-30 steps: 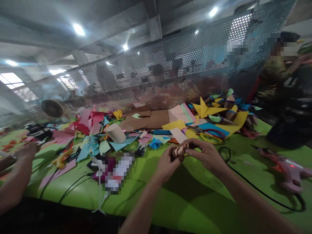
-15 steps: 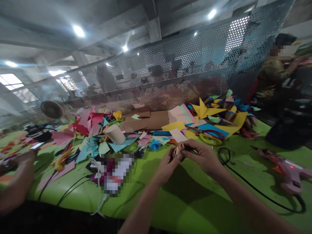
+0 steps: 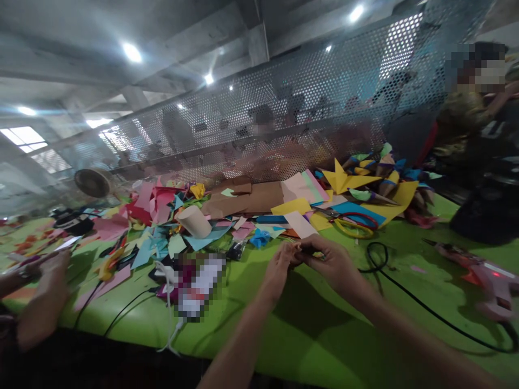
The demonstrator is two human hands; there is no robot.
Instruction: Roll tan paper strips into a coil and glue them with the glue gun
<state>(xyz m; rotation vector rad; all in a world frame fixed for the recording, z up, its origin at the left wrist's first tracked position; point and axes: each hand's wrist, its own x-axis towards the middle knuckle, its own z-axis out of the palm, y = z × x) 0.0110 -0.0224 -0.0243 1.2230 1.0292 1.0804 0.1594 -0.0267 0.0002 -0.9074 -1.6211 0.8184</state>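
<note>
Over the green tabletop (image 3: 312, 351), my left hand (image 3: 279, 268) and my right hand (image 3: 330, 263) meet, fingertips pinched together. Between them is a small brown rolled piece (image 3: 299, 248), probably paper; the fingers cover most of it. Both hands are closed on it. Just beyond them lie a pale paper sheet (image 3: 300, 224) and scissors (image 3: 354, 225) with red and yellow handles. A crumpled blue paper piece (image 3: 259, 238) rests to the left of my hands. Off to the right lies a pink glue gun (image 3: 484, 281) with a small red light on it.
Brown cardboard (image 3: 259, 200), a white paper roll (image 3: 194, 221) and coloured paper scraps crowd the back. Paper cones (image 3: 389, 186) are heaped back right. A black cable (image 3: 421, 300) crosses the right side. A power strip (image 3: 201, 286) lies left; another person's arm (image 3: 46, 302) is beyond.
My fingers have closed further over the brown piece, so less of it shows. The left hand has turned slightly. The whole view has shifted a little to the right.
</note>
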